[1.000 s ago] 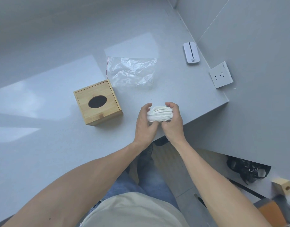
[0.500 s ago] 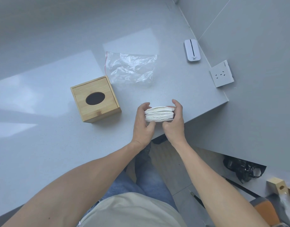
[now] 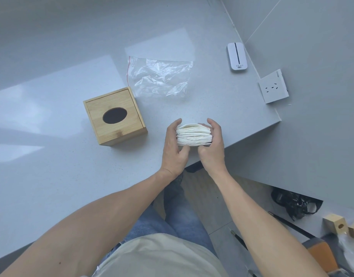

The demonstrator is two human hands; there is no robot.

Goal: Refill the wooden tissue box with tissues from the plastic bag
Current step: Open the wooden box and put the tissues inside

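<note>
A stack of white tissues [image 3: 194, 135] is held between both hands near the counter's front edge. My left hand [image 3: 175, 148] grips its left side and my right hand [image 3: 212, 148] grips its right side. The wooden tissue box [image 3: 114, 116] stands upright to the left of the hands, its lid on and its dark oval opening facing up. The clear plastic bag [image 3: 160, 76], with a red seal strip on its left edge, lies flat and crumpled behind the box and the hands; nothing shows inside it.
A grey counter [image 3: 52, 156] carries everything; its front edge and right corner lie close to the hands. A small white device [image 3: 236, 56] and a white wall socket [image 3: 273, 86] lie at the right. Below on the floor are black clutter [image 3: 296, 202] and wooden blocks [image 3: 335, 224].
The hands have squared the tissue stack and shifted slightly; the stack now looks taller and more even. Box and bag stay where they were.
</note>
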